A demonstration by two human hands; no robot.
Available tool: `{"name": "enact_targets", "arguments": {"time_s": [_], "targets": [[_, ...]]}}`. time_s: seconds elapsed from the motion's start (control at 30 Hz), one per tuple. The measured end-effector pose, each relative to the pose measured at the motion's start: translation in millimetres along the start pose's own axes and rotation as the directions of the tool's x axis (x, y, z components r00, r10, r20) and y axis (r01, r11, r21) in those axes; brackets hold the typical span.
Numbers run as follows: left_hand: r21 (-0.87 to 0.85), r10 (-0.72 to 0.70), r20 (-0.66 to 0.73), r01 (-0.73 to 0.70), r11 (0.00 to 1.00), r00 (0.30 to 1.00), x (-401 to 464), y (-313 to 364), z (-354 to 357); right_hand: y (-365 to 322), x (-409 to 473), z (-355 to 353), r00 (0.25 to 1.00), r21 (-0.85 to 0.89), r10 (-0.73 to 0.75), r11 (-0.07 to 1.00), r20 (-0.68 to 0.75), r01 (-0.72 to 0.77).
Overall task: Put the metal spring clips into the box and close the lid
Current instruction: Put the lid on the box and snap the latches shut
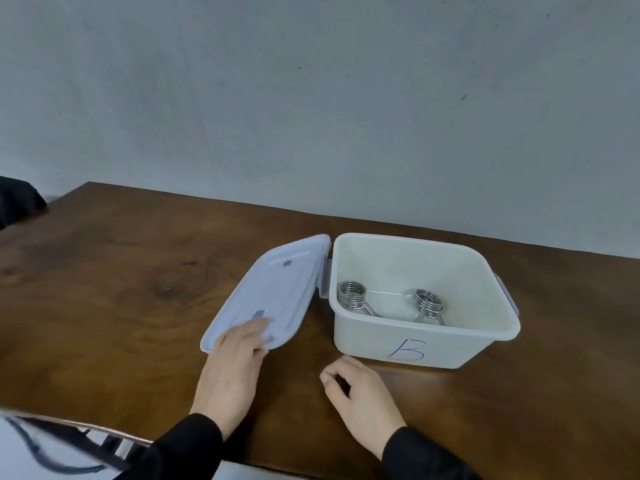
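A white plastic box [426,344] marked with a blue "B" stands on the brown wooden table [121,289]. Two metal spring clips lie inside it, one at the left [351,295] and one nearer the middle [428,303]. The pale blue lid [273,289] lies flat on the table to the left of the box, against its left latch. My left hand [235,368] grips the lid's near corner, fingers on top. My right hand [356,386] rests on the table in front of the box, fingers loosely curled and holding nothing.
A grey wall rises just behind the table's far edge. A dark object [17,199] sits past the table's far left corner. Blue-grey latches [509,296] hang on the box's sides. A chair frame [104,445] shows below the near table edge.
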State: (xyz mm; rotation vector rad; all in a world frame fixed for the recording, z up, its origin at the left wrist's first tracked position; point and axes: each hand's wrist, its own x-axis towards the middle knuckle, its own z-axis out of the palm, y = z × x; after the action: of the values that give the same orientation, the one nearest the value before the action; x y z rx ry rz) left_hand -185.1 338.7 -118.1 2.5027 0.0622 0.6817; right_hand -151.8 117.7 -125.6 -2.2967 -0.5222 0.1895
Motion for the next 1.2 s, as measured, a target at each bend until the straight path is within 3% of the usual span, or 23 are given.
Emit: {"name": "enact_targets", "arguments": {"time_s": [0.07,0.13,0.2,0.27,0.37,0.43,0.53,0.67,0.83,1.07,1.2], "targets": [[-0.153,-0.175,-0.113,0.157,0.976,0.978,6.8,13.6,-17.1,-13.4,-2.6,-7.3,1.000,0.016,-0.016,1.000,-0.003,0.016],[-0.272,-0.332,-0.253,0.262,0.926,0.909,16.2,30.4,-41.2,-30.7,-6.0,-17.2,0.997,0.068,-0.069,0.995,-0.030,0.071],[-0.325,-0.314,-0.431,0.179,0.929,0.846,29.0,44.5,-70.4,-51.4,-10.7,-33.3,0.977,0.179,-0.160,0.966,-0.143,0.185],[-0.308,-0.204,-0.552,0.029,0.951,0.808,46.4,56.2,-100.1,-71.0,-13.9,-58.5,0.908,0.234,-0.217,0.921,-0.359,0.312],[-0.357,-0.186,-0.609,-0.056,0.932,0.771,81.5,69.9,-133.4,-84.6,-8.2,-111.1,0.761,0.206,-0.135,0.920,-0.634,0.334],[-0.509,-0.279,-0.535,-0.040,0.860,0.797,102.4,93.1,-143.4,-79.9,-0.4,-150.2,0.733,0.282,-0.009,0.920,-0.681,0.273],[-0.745,-0.378,-0.234,0.084,0.662,0.896,125.8,128.2,-129.8,-65.8,2.5,-193.8,0.805,0.406,0.101,0.896,-0.584,0.182],[-0.773,-0.374,0.150,0.344,0.533,0.915,149.2,152.0,-91.7,-44.9,-9.8,-215.1,0.791,0.419,0.180,0.902,-0.584,0.103],[-0.640,-0.312,0.284,0.422,0.642,0.907,154.3,147.6,-33.5,-5.9,-8.5,-215.4,0.791,0.395,0.291,0.916,-0.539,-0.068],[-0.379,-0.369,0.375,0.504,0.776,0.851,160.7,134.6,16.9,45.9,15.7,-216.2,0.820,0.297,0.426,0.897,-0.382,-0.328],[-0.332,-0.387,0.447,0.552,0.765,0.806,161.3,125.4,28.3,57.1,24.4,-222.1,0.837,0.220,0.455,0.888,-0.304,-0.403]]}}
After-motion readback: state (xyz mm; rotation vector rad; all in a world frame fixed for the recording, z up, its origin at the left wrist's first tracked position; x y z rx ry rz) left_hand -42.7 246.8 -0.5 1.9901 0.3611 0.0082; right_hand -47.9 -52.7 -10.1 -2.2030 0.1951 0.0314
